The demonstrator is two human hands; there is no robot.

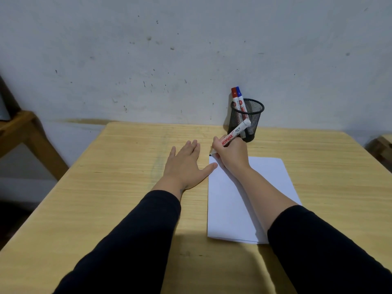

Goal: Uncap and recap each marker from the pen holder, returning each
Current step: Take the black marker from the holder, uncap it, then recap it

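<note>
My light wooden table, white paper sheet lying flat on its right half, scuffed grey wall behind, wooden furniture at my far left.

My plain study corner: wooden counter against a scuffed wall, mesh pen holder, paper sheet.

Pen holder: black wire mesh. Markers in it: red cap, blue cap. Held marker: white barrel, red lettering. Paper sheet: plain white. Counter: pale yellow wood grain. Sleeves: black.
</note>
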